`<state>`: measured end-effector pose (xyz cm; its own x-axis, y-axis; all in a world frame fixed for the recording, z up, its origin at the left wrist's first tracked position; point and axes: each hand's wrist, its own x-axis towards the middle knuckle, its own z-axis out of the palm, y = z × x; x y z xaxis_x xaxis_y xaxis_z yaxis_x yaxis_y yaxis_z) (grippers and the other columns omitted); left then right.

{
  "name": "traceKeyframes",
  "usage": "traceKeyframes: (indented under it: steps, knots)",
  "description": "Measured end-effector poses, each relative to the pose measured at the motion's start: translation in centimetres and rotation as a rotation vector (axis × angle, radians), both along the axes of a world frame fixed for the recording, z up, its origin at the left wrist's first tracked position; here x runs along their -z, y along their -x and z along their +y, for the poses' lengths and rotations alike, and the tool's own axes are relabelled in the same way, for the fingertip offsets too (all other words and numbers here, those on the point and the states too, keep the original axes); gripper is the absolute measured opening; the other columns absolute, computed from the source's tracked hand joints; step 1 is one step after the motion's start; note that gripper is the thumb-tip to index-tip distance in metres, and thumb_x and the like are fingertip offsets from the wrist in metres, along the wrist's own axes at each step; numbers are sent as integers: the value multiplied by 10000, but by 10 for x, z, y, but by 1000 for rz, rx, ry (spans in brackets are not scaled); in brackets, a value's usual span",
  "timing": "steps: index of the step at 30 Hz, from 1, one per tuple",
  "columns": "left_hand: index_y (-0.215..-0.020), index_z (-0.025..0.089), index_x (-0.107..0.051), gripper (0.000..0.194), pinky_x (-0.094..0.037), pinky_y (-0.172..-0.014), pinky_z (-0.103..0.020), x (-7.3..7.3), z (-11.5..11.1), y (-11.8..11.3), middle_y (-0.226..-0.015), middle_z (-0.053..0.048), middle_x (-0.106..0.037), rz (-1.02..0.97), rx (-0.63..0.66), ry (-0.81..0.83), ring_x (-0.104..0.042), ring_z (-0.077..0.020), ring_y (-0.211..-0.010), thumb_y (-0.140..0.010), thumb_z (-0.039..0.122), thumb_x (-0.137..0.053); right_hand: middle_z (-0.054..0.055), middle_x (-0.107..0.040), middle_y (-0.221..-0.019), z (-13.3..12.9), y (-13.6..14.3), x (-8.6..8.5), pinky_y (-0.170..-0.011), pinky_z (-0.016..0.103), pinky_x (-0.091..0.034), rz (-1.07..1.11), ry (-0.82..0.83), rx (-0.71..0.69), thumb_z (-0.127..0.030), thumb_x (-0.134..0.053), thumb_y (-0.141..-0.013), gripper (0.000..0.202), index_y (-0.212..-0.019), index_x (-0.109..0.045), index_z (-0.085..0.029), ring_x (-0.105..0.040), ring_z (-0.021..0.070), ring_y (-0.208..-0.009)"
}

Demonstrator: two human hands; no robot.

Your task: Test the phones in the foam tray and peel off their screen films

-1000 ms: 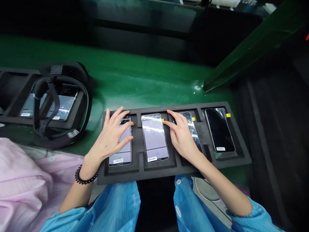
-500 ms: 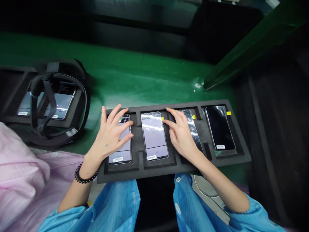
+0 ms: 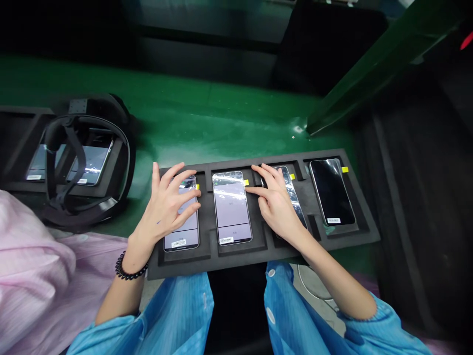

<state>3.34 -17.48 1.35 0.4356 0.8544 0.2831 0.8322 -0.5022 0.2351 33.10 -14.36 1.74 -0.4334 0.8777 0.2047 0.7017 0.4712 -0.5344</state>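
Note:
Several smartphones lie in the recesses of a black foam tray [image 3: 236,260]. Over the leftmost phone [image 3: 181,239], its screen lit, my left hand [image 3: 168,199] is spread, fingertips at its upper part and right edge. The second phone [image 3: 232,209] is lit too, with a pale screen, a barcode label and a yellow tab [image 3: 246,183]. My right hand [image 3: 275,204] covers part of the third phone [image 3: 294,199]; its index finger stretches to the right edge of the second phone, just below the tab. A dark-screened phone [image 3: 332,192] lies far right.
To the left, a black headset-like strap frame [image 3: 131,167] sits over another foam tray [image 3: 22,186] with two phones. A person's pink sleeve [image 3: 33,276] is beside me. The green work surface [image 3: 207,118] meets a green post [image 3: 354,93] at the right.
The view has shifted slightly, so the tray appears a little further left. My right index finger sits slightly lower against the second phone's edge. My left hand is nearly unchanged.

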Motion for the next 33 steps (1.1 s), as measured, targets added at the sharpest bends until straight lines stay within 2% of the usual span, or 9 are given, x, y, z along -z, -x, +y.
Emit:
traceKeyframes:
  steps: [7,10,14,18,25,28,30,33]
  knots:
    - [-961,261,-763,388,-92,-1261,-707,-5,2,-2,-1362,-50,-575,8,-44,64,-377,-318,-1457,-1049,372,-402,95,-544,-1521,1,0,-3,-1213,648,-372,36,47,-63,59,-388,-741,566,-1028,-804,-196,-396,298,-1487]
    - [-957,263,-777,394,-89,-1267,-695,-3,2,0,-1363,-67,-578,-10,-39,48,-384,-326,-1446,-1038,397,-416,108,-543,-1520,-1,2,-3,-1237,678,-309,29,19,-48,60,-390,-741,559,-1019,-807,-186,-386,310,-1491]
    - [-944,278,-780,341,-105,-1258,-707,-1,0,3,-1359,-68,-589,-35,38,18,-404,-336,-1429,-1009,396,-466,115,-549,-1515,-7,1,-2,-1239,727,-247,-19,-30,-27,66,-381,-776,559,-1040,-802,-189,-408,318,-1475]
    - [-937,269,-770,298,-144,-1248,-715,-3,-2,4,-1362,-50,-587,-29,82,40,-420,-327,-1413,-999,377,-499,97,-599,-1465,-9,-3,-1,-1232,729,-267,-6,-53,-30,64,-395,-800,532,-981,-813,-210,-470,310,-1419]
    - [-946,274,-760,284,-163,-1243,-715,-4,-2,2,-1345,-40,-588,-42,59,61,-424,-318,-1397,-1002,350,-491,89,-596,-1465,-11,-4,0,-1235,723,-266,12,-52,-14,69,-399,-790,504,-881,-808,-212,-461,303,-1420]
    - [-901,271,-762,291,-177,-1252,-680,-2,3,2,-1299,-45,-611,-65,67,60,-444,-308,-1379,-995,315,-491,93,-588,-1474,-10,-3,-2,-1227,681,-325,28,-46,-39,77,-401,-770,497,-881,-799,-200,-452,295,-1429]
    - [-899,272,-764,309,-178,-1254,-668,-2,3,4,-1302,-51,-621,-98,80,55,-454,-315,-1376,-995,341,-478,97,-592,-1465,-10,-3,-3,-1211,671,-358,20,-53,-45,69,-420,-767,480,-896,-795,-201,-455,302,-1426]
    - [-1026,274,-756,357,-181,-1250,-681,-1,-8,11,-1353,-75,-613,-200,57,-24,-459,-338,-1388,-1000,426,-433,114,-614,-1423,-13,-3,-7,-1203,656,-373,10,-112,-10,49,-450,-798,433,-935,-779,-197,-498,306,-1382]
